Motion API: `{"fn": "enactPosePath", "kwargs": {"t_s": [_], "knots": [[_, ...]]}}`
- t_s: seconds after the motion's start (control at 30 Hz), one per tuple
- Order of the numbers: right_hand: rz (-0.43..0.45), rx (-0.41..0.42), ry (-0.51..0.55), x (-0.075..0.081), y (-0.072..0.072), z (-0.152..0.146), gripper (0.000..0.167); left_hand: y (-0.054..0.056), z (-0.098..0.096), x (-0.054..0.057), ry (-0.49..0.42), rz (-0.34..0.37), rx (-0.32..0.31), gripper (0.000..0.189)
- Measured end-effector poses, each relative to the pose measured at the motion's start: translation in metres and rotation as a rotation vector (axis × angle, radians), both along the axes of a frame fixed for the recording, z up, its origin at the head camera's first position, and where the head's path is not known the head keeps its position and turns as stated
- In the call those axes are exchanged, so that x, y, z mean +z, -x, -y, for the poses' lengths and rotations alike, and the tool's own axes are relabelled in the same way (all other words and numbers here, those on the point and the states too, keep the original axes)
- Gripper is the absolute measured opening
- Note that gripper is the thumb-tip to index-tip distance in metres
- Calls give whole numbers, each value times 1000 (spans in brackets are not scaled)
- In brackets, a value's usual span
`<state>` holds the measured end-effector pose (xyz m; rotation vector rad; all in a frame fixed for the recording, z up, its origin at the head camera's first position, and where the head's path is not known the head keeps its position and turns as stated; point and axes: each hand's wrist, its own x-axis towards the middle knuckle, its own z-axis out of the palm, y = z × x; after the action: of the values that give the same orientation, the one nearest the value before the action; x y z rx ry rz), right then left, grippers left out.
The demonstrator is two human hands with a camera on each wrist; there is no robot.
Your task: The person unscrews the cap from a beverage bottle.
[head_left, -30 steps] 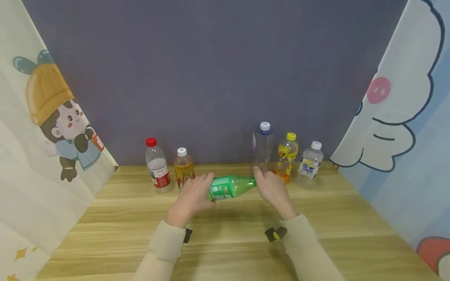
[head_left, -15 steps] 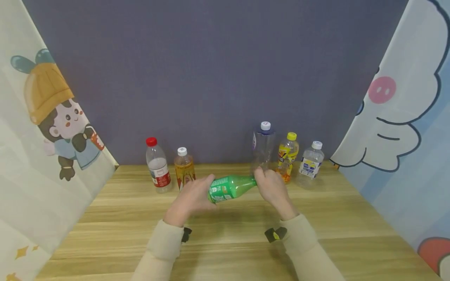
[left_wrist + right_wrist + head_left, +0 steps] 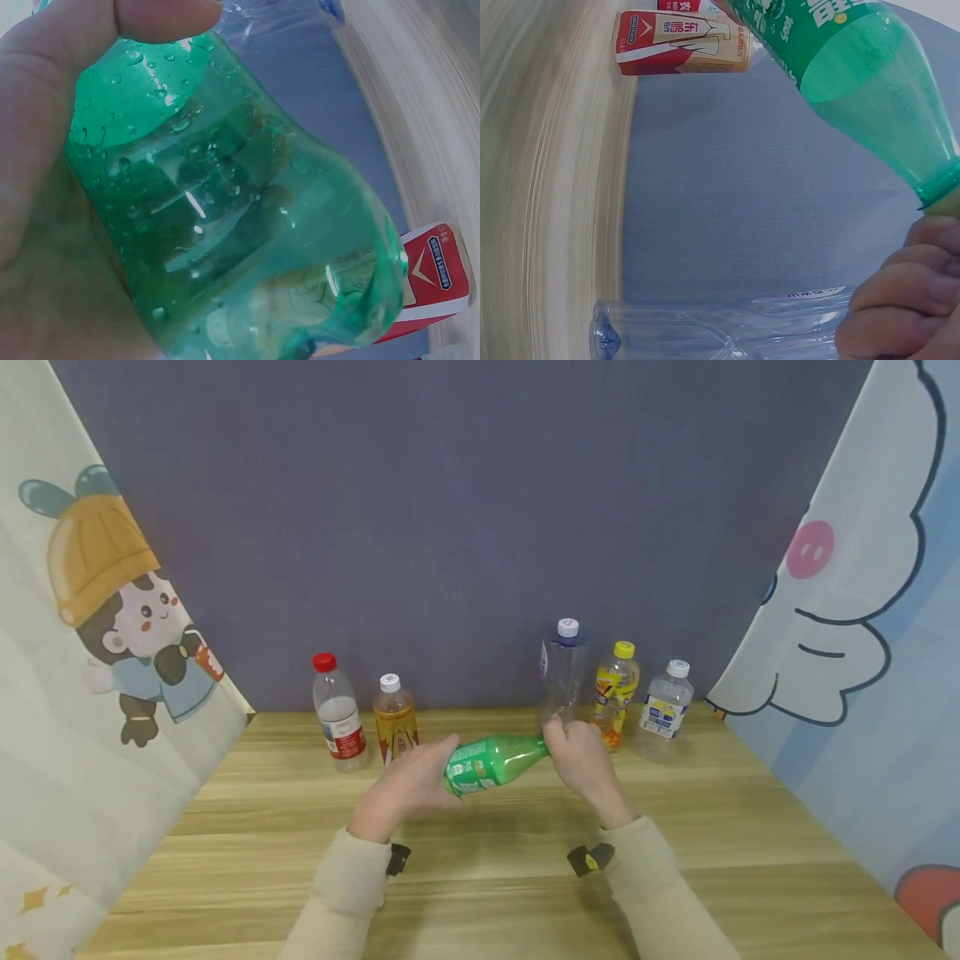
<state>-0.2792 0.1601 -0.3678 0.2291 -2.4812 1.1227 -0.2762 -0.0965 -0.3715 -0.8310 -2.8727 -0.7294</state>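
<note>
Green bottle (image 3: 491,762) being gripped at both ends

Behind the green bottle, a dark grey-blue backdrop (image 3: 450,527) is being shown; beneath it, a wooden table (image 3: 487,893) is being seen. Behind its neck end, a tall clear bottle (image 3: 562,672) is being partly covered by the right hand (image 3: 585,762), its small purple-marked lettering being too faint to read. Behind and left of the green bottle, a red-capped bottle (image 3: 341,727) is being seen upright, its red-and-white label print being too small to read. Nearer, an amber-labelled bottle (image 3: 395,722) is being partly hidden by the left hand (image 3: 411,783), while 东鹏 is being displayed on its red and gold side in the right wrist view. Behind and right, a yellow-capped bottle (image 3: 617,689) and a clear bottle with a blue, white and yellow label (image 3: 663,714) are being shown, their wording unclear. On the green bottle's own label (image 3: 470,768), large white characters are being cut off by the right wrist view's edge. Its base end is being clasped by the left hand's curled fingers and thumb; its neck is being gripped by the right hand, the mouth being hidden. Inside, droplets (image 3: 186,118) are being seen.
</note>
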Motion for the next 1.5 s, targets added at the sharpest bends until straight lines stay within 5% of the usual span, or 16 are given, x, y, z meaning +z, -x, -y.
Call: {"fn": "enactPosePath", "kwargs": {"t_s": [0.37,0.8,1.03,1.2,1.4,1.5], "knots": [[-41,39,23,-2,-1,-2,53,-1,1,2,-20,47,-33,59],[-203,149,3,-2,0,-4,51,1,2,-2,-39,117,-59,58],[40,91,-43,4,-2,-7,55,1,0,-4,-15,95,-1,61],[190,41,-81,10,-5,-7,62,3,-3,-3,48,-8,30,63],[286,-29,-173,13,-8,-8,93,6,-6,-4,131,-137,42,63],[286,-49,-158,13,-7,-7,93,6,-7,-4,153,-171,45,63]]}}
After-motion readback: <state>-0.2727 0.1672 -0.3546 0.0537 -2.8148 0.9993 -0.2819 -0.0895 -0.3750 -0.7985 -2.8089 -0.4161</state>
